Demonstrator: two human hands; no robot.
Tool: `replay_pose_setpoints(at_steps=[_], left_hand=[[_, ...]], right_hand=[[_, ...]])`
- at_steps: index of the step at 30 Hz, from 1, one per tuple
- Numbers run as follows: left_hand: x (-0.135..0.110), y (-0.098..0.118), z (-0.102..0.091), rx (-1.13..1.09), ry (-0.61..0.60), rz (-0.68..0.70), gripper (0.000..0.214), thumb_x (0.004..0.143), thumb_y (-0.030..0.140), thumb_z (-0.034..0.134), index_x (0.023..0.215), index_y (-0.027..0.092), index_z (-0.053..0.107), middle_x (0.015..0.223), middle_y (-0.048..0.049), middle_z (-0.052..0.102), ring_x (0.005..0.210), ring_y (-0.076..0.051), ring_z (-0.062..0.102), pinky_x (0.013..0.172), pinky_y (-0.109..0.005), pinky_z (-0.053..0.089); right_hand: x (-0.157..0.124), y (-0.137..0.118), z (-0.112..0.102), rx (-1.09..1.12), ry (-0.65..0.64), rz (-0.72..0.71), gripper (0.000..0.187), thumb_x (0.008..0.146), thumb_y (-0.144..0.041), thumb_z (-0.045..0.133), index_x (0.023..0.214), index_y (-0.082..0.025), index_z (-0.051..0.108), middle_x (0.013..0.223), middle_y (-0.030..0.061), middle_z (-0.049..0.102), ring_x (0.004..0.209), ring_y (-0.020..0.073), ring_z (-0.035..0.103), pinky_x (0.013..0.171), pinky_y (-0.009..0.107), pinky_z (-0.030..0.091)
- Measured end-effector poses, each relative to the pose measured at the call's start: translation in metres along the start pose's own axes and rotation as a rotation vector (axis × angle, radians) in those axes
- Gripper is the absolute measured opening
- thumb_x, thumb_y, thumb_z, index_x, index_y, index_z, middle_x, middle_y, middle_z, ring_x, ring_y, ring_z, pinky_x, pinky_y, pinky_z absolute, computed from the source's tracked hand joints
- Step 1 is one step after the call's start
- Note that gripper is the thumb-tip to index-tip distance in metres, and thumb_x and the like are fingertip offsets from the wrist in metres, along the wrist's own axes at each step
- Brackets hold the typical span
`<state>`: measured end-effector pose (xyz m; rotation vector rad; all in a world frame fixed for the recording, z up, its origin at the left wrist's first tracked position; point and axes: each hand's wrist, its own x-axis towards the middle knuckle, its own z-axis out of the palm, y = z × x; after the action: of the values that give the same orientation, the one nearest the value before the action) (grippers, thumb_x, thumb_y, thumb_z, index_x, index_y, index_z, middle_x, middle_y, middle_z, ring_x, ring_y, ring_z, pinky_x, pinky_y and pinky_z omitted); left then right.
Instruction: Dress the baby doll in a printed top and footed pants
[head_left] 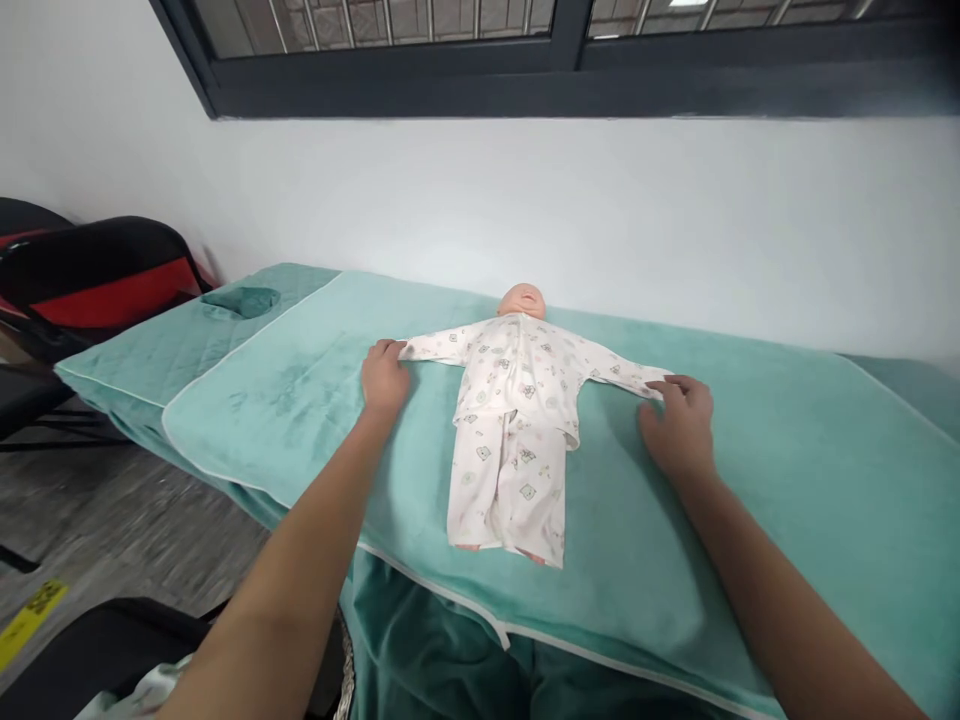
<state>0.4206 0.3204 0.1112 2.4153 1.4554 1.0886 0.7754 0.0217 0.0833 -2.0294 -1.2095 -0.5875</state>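
Observation:
A baby doll (523, 298) lies on its back with its head toward the wall. It wears a white printed baby shirt (517, 365) and matching trousers (510, 480), the feet just showing at the leg hems. Both sleeves are stretched out sideways. My left hand (386, 378) has its fingers closed on the cuff of the sleeve on the left. At the other side, my right hand (681, 425) pinches the end of the right sleeve (626, 372) between thumb and fingers. The doll's hands cannot be seen.
A green velvety cover (300, 400) with white piping is spread over the bed, which stands against a white wall (525, 200) below a dark window frame (390, 85). Black and red chairs (112, 270) are at the left. Another black chair (112, 650) is close by at lower left.

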Motion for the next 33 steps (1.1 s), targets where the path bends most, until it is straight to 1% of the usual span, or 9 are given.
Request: replay_pose_setpoints(at_steps=[3, 6, 9, 13, 16, 21, 26, 30, 33], left_hand=[[-0.041, 0.019, -0.018, -0.299, 0.080, -0.120, 0.044, 0.081, 0.004, 0.044, 0.115, 0.016, 0.069, 0.117, -0.0097, 0.068, 0.113, -0.023, 0.060, 0.104, -0.038, 0.044], [-0.109, 0.040, -0.046, -0.648, -0.030, -0.351, 0.028, 0.090, 0.025, 0.055, 0.111, 0.016, 0.070, 0.107, -0.0080, 0.072, 0.100, -0.022, 0.066, 0.096, -0.036, 0.050], [-0.186, 0.061, -0.075, -0.810, -0.244, -0.339, 0.026, 0.091, 0.037, 0.060, 0.108, 0.021, 0.072, 0.106, -0.0056, 0.071, 0.099, -0.020, 0.065, 0.094, -0.034, 0.050], [-0.252, 0.085, -0.090, -0.828, -0.344, -0.247, 0.040, 0.089, 0.036, 0.067, 0.128, 0.027, 0.065, 0.116, -0.0057, 0.064, 0.103, -0.020, 0.063, 0.091, -0.032, 0.052], [-0.266, 0.098, -0.077, -0.709, -0.299, -0.235, 0.059, 0.085, 0.030, 0.071, 0.141, 0.028, 0.054, 0.119, -0.0065, 0.059, 0.104, -0.020, 0.062, 0.093, -0.034, 0.053], [-0.263, 0.109, -0.050, -0.462, -0.139, -0.149, 0.053, 0.091, 0.027, 0.062, 0.143, 0.023, 0.052, 0.106, -0.0074, 0.058, 0.096, -0.022, 0.065, 0.081, -0.036, 0.057], [-0.260, 0.106, -0.047, -0.355, 0.004, 0.045, 0.061, 0.089, 0.017, 0.059, 0.148, 0.023, 0.047, 0.103, -0.0082, 0.057, 0.092, -0.021, 0.063, 0.073, -0.032, 0.056], [-0.258, 0.099, -0.048, -0.278, 0.064, 0.137, 0.059, 0.089, 0.014, 0.058, 0.147, 0.022, 0.049, 0.103, -0.0098, 0.056, 0.092, -0.022, 0.059, 0.075, -0.034, 0.054], [-0.259, 0.096, -0.045, -0.243, 0.091, 0.172, 0.055, 0.090, 0.013, 0.057, 0.144, 0.023, 0.053, 0.102, -0.0104, 0.056, 0.091, -0.022, 0.057, 0.077, -0.036, 0.053]], right_hand=[[-0.036, -0.046, -0.022, 0.208, -0.057, -0.027, 0.029, 0.090, -0.033, 0.056, 0.114, -0.018, 0.063, 0.120, 0.0150, 0.056, 0.113, 0.0285, 0.056, 0.093, 0.044, 0.050], [-0.087, -0.097, -0.049, 0.465, -0.297, 0.054, 0.021, 0.095, -0.035, 0.057, 0.111, -0.023, 0.059, 0.096, 0.0055, 0.061, 0.081, 0.0189, 0.061, 0.073, 0.034, 0.053], [-0.134, -0.138, -0.066, 0.598, -0.444, 0.021, 0.025, 0.093, -0.037, 0.063, 0.115, -0.025, 0.058, 0.100, 0.0046, 0.063, 0.085, 0.0182, 0.062, 0.076, 0.032, 0.053], [-0.164, -0.168, -0.068, 0.521, -0.352, 0.058, 0.027, 0.089, -0.041, 0.069, 0.108, -0.024, 0.059, 0.099, 0.0046, 0.066, 0.088, 0.0197, 0.062, 0.078, 0.033, 0.052], [-0.166, -0.183, -0.065, 0.468, -0.334, 0.125, 0.024, 0.092, -0.046, 0.065, 0.095, -0.023, 0.058, 0.087, 0.0030, 0.064, 0.080, 0.0185, 0.060, 0.072, 0.032, 0.050], [-0.167, -0.210, -0.060, 0.250, -0.256, 0.252, 0.042, 0.087, -0.058, 0.065, 0.104, -0.020, 0.058, 0.088, 0.0061, 0.067, 0.077, 0.0224, 0.063, 0.068, 0.035, 0.049], [-0.162, -0.226, -0.051, 0.110, -0.245, 0.277, 0.035, 0.087, -0.049, 0.063, 0.105, -0.019, 0.059, 0.088, 0.0082, 0.069, 0.075, 0.0250, 0.064, 0.063, 0.034, 0.044], [-0.160, -0.216, -0.054, 0.071, -0.114, 0.160, 0.024, 0.086, -0.033, 0.060, 0.106, -0.020, 0.059, 0.083, 0.0058, 0.065, 0.078, 0.0246, 0.061, 0.067, 0.034, 0.044], [-0.166, -0.202, -0.056, 0.023, -0.110, 0.048, 0.020, 0.088, -0.028, 0.060, 0.107, -0.021, 0.059, 0.082, 0.0046, 0.062, 0.076, 0.0239, 0.060, 0.068, 0.035, 0.043]])
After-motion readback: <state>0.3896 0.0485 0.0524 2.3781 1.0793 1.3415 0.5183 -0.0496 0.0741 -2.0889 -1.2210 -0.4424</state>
